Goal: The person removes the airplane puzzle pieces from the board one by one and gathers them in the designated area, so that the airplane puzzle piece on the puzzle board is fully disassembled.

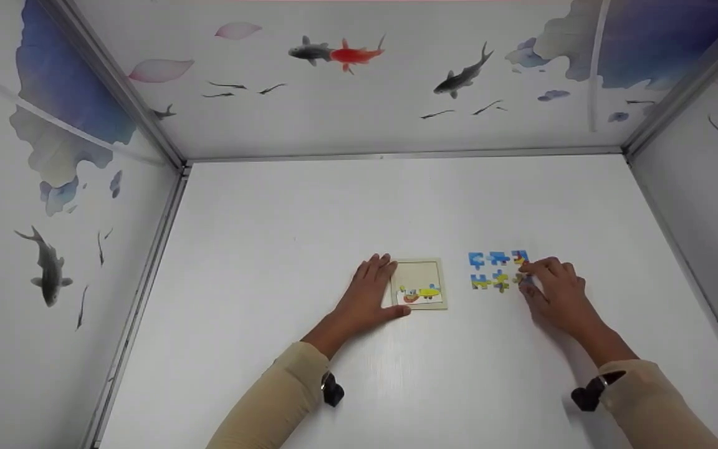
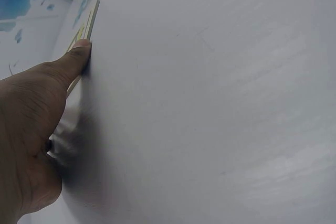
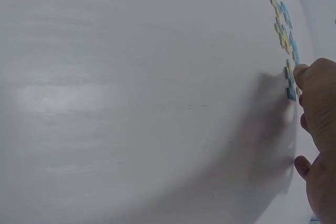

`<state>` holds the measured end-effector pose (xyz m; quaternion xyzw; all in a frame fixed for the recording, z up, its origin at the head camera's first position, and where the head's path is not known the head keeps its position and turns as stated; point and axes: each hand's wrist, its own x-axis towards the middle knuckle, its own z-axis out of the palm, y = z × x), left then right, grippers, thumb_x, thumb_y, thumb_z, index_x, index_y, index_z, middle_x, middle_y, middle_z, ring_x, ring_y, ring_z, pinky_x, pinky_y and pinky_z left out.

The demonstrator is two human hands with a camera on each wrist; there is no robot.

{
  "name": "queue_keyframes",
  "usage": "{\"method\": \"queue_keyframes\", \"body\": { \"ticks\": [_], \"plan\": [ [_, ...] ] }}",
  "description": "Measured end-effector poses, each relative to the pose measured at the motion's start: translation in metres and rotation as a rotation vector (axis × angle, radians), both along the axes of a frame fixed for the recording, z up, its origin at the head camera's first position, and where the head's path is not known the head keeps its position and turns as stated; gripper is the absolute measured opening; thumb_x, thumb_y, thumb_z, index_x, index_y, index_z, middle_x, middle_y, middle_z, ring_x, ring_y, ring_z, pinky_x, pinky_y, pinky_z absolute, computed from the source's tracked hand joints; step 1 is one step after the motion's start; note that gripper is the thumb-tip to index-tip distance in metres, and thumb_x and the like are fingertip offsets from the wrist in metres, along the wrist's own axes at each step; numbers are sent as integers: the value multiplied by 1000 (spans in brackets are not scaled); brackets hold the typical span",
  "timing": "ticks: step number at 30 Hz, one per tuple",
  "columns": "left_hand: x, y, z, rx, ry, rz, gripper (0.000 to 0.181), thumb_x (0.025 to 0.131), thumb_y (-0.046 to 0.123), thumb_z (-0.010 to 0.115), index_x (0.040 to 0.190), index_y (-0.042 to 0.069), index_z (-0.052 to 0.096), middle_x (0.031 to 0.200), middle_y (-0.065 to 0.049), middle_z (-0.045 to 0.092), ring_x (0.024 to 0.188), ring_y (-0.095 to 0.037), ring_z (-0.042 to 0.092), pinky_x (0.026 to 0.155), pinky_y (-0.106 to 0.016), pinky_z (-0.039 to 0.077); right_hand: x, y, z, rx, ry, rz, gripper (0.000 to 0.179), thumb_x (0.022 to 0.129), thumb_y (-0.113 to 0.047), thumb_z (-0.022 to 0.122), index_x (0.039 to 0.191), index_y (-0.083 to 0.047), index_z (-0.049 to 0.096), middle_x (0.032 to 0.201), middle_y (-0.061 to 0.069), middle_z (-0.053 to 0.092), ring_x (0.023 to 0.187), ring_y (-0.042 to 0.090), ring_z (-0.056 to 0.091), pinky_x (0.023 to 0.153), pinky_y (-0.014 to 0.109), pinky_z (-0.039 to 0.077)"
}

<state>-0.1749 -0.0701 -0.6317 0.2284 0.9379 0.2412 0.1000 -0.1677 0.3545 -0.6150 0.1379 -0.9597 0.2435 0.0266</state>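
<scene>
A square wooden puzzle tray (image 1: 418, 261) lies flat on the white table, with a strip of assembled picture (image 1: 424, 294) along its lower part. My left hand (image 1: 365, 293) rests against its left side, fingers fairly straight at the top left corner and thumb (image 2: 80, 51) on the lower edge. To the right, several loose jigsaw pieces (image 1: 500, 280) in blue and yellow form two rows. With index finger and thumb, my right hand (image 1: 558, 296) pinches the lower right puzzle piece (image 1: 523, 279), partly hidden by the fingertips. Just above it lies another piece (image 1: 519, 256).
White panels printed with fish and petals (image 1: 346, 112) enclose the table (image 1: 309, 212) at the back and both sides. A metal rail (image 1: 381, 157) runs along the back edge. Each wrist wears a small black camera, one being the left camera (image 1: 333, 391).
</scene>
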Motion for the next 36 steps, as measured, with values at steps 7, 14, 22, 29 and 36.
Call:
{"method": "queue_keyframes", "body": {
  "ticks": [7,14,22,29,36],
  "plan": [
    [1,-1,0,5,1,2,103,101,69,67,175,9,28,182,-10,24,171,-31,14,137,-48,13,-2,-10,3,-32,59,20,32,104,-15,78,134,-6,70,131,19,60,115,41,49,91,72,37],
    [0,-1,-1,22,7,-3,103,101,68,68,175,9,28,182,-12,24,170,-32,14,137,-49,13,-8,-25,7,-58,103,65,34,103,-16,80,135,-7,71,128,18,60,114,41,49,92,73,38],
    [0,-2,0,29,-2,-4,104,101,68,68,175,8,27,182,-11,24,170,-32,14,137,-48,12,-14,-46,9,-34,118,107,40,102,-20,81,137,-4,71,129,19,60,117,41,50,92,67,38],
    [0,-1,-2,9,-2,-5,105,100,70,68,175,9,27,183,-10,23,171,-30,13,137,-47,11,-19,-65,6,-17,115,121,39,102,-22,82,137,-7,73,130,17,60,118,39,51,94,67,40],
    [-1,-1,-2,17,2,-8,104,100,69,68,175,9,28,182,-12,24,170,-32,14,137,-48,12,-21,-81,7,-26,154,152,40,98,-20,85,134,-8,73,126,15,61,114,39,52,90,59,39]
  ]
}}
